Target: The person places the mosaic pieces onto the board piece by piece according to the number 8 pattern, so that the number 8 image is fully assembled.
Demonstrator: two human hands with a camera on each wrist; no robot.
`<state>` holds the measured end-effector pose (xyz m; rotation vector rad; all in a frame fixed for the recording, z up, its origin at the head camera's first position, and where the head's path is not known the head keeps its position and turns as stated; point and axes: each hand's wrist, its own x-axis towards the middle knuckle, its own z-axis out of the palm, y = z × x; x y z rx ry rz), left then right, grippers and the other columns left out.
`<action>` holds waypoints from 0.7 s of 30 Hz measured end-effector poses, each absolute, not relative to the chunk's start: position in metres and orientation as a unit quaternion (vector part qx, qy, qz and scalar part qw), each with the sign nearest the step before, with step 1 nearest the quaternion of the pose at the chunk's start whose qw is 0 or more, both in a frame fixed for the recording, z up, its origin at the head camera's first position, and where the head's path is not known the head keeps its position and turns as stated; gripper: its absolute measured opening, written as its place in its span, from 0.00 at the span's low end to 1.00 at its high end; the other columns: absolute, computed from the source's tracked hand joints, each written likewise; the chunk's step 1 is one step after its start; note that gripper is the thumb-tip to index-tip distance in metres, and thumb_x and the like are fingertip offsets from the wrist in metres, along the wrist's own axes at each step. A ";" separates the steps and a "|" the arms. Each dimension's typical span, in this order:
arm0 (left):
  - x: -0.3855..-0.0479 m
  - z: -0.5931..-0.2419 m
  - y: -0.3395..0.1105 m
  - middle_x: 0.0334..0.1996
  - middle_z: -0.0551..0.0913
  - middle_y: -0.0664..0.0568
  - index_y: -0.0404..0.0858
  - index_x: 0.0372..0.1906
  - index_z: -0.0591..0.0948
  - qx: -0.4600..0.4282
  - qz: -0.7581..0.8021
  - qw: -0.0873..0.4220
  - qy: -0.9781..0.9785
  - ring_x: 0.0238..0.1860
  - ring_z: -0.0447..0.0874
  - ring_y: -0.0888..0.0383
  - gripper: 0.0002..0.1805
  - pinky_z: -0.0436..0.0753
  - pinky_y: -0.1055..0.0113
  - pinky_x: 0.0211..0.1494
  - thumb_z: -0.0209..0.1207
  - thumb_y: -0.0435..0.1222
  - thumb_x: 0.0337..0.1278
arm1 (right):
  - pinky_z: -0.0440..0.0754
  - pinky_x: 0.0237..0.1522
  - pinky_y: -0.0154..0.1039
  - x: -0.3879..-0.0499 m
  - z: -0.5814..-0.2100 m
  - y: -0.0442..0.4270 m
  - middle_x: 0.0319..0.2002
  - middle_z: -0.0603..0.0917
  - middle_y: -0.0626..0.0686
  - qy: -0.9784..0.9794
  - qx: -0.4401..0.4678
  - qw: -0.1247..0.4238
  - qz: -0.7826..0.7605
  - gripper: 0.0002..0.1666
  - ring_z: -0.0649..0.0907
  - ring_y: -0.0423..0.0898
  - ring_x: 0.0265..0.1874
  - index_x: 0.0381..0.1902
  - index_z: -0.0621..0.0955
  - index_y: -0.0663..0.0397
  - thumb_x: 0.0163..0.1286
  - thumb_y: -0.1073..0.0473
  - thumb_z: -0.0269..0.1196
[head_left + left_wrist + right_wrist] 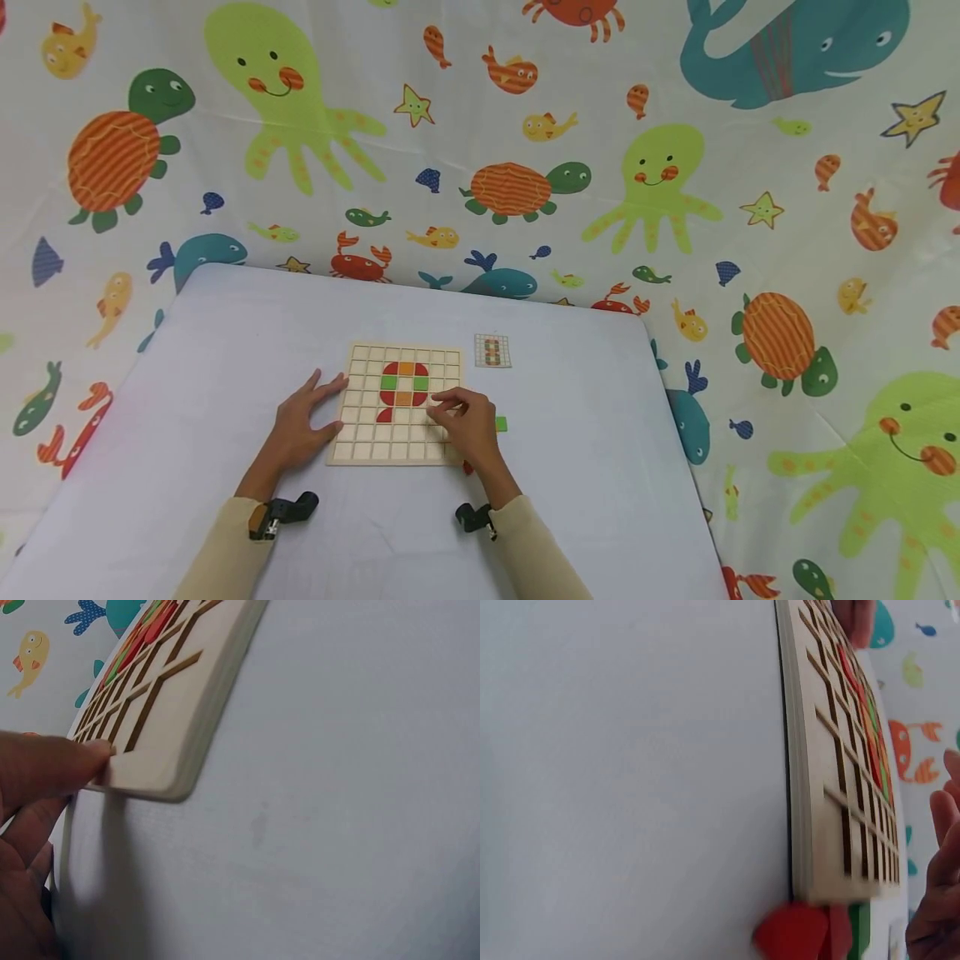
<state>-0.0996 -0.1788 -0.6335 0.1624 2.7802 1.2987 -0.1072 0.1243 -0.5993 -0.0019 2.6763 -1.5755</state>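
Note:
A square wooden grid board (360,450) lies on the white table. Red rounded, orange and green square tiles (405,368) form a ring in its cells, and a single red quarter-round tile (385,415) sits below the ring's left side. My left hand (298,425) rests against the board's left edge, fingers and thumb spread apart; its thumb (82,761) touches the corner area in the left wrist view. Over the board's right side hovers my right hand (471,423), thumb and fingertips close together. Whether a tile is between them cannot be made out.
A small pattern card (492,351) lies beyond the board's right corner. Loose green (501,424) and red tiles (793,931) lie beside the board's right edge, partly hidden by the right hand. A sea-animal printed cloth (465,125) hangs behind the table (585,400).

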 end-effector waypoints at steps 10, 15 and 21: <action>-0.099 -0.637 -0.181 0.81 0.65 0.37 0.42 0.79 0.71 0.052 0.416 0.028 0.908 0.85 0.49 0.29 0.42 0.52 0.19 0.76 0.71 0.32 0.58 | 0.77 0.20 0.30 -0.090 -0.604 0.177 0.33 0.88 0.48 0.857 0.086 0.005 -0.509 0.11 0.79 0.44 0.23 0.45 0.92 0.46 0.64 0.61 0.76; -0.099 -0.637 -0.181 0.81 0.65 0.37 0.43 0.79 0.72 0.050 0.415 0.026 0.908 0.85 0.49 0.29 0.42 0.52 0.19 0.77 0.71 0.31 0.58 | 0.74 0.26 0.30 -0.085 -0.613 0.192 0.32 0.87 0.47 0.874 0.113 0.004 -0.473 0.13 0.77 0.43 0.28 0.44 0.92 0.45 0.62 0.63 0.78; -0.101 -0.639 -0.180 0.82 0.64 0.38 0.43 0.79 0.71 0.052 0.420 0.030 0.905 0.85 0.48 0.29 0.42 0.52 0.20 0.77 0.71 0.31 0.58 | 0.72 0.30 0.33 -0.084 -0.616 0.200 0.29 0.85 0.45 0.903 0.105 0.003 -0.417 0.12 0.77 0.41 0.32 0.41 0.93 0.45 0.59 0.63 0.80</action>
